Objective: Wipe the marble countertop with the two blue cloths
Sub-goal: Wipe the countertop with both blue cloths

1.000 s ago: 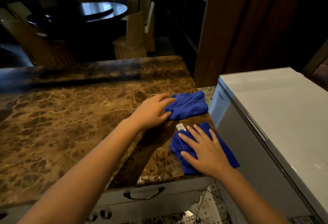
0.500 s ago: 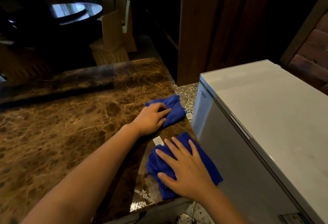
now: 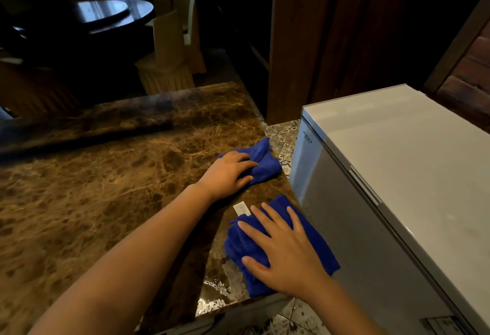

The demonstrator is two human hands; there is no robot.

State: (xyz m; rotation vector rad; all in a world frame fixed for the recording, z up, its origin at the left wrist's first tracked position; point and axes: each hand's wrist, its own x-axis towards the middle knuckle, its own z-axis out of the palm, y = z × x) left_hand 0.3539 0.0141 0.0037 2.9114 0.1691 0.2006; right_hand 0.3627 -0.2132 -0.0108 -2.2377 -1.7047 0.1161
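The brown marble countertop (image 3: 106, 189) fills the left and middle of the view. Two blue cloths lie near its right edge. My left hand (image 3: 228, 173) presses on the far blue cloth (image 3: 265, 162), fingers curled over its bunched folds. My right hand (image 3: 283, 250) lies flat, fingers spread, on the near blue cloth (image 3: 315, 239) at the front right corner. A small white tag (image 3: 241, 208) sticks out of the near cloth between the two hands.
A white chest freezer (image 3: 397, 175) stands close against the counter's right side. Patterned floor tiles (image 3: 283, 135) show in the gap. Beyond the counter are a dark round table (image 3: 111, 14), covered chairs (image 3: 169, 51) and a wooden panel (image 3: 318, 43).
My left hand slid further onto the far cloth and bunched it up. The view shifted right and down; my right hand stayed flat on the near cloth.
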